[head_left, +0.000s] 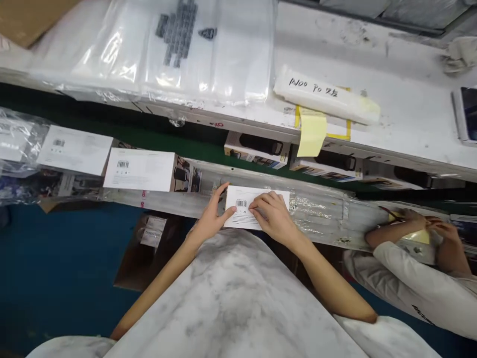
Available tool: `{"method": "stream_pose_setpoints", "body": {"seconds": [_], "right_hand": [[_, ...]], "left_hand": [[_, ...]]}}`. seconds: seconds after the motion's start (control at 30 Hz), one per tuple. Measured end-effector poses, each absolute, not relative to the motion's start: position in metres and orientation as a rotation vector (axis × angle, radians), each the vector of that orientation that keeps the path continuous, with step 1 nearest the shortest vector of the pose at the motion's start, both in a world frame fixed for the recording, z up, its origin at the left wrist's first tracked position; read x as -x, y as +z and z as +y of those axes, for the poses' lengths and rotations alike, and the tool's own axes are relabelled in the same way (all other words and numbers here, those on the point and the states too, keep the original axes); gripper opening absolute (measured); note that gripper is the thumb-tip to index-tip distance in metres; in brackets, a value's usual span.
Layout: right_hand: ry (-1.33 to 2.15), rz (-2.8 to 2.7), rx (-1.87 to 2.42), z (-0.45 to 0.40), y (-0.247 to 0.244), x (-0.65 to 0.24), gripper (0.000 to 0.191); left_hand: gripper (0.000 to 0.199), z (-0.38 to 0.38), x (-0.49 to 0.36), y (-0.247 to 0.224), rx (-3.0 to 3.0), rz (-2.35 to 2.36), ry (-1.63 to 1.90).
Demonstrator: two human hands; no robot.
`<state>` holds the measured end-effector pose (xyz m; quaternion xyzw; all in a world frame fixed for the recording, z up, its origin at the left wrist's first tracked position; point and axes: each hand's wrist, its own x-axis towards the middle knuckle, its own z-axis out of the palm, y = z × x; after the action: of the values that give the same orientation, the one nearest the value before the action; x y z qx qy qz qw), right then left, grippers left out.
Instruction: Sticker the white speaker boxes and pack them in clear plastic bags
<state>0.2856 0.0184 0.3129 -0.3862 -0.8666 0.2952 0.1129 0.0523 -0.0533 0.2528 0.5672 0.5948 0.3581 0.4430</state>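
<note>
A white box (257, 223) with a barcode and small printed text on its upper face lies in front of me on the narrow bench. At its left end is my left hand (211, 219), thumb touching the face near the edge and index finger stretched toward the far corner; the fingers are spread apart. My right hand (274, 216) rests over the right half of the box. Its fingers are curled with the tips together beside the barcode, and whatever they may pinch is too small or hidden to make out.
Two similar white boxes, one nearer (139, 169) and one farther left (74, 149), lie along the bench. Beyond a green strip (201, 144) stand several printed boxes (257, 149). A raised shelf holds plastic bags (179, 49) and a wrapped bundle (324, 97). A co-worker's hands (425, 223) are at right.
</note>
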Motion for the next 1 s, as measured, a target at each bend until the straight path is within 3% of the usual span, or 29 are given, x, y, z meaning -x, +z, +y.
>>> {"method": "stream_pose_setpoints", "body": {"seconds": [0.4, 0.8, 1.0], "right_hand": [[0.475, -2.630, 1.167, 0.006, 0.308, -0.274, 0.013], [0.682, -2.437, 1.207, 0.001, 0.308, -0.279, 0.012], [0.469, -2.576, 1.124, 0.002, 0.305, -0.277, 0.014]], "left_hand": [[0.068, -0.038, -0.061, 0.234, -1.408, 1.446, 1.038], [0.069, -0.042, -0.059, 0.232, -1.336, 1.386, 1.067], [0.074, -0.041, -0.059, 0.235, -1.153, 1.324, 1.072]]}}
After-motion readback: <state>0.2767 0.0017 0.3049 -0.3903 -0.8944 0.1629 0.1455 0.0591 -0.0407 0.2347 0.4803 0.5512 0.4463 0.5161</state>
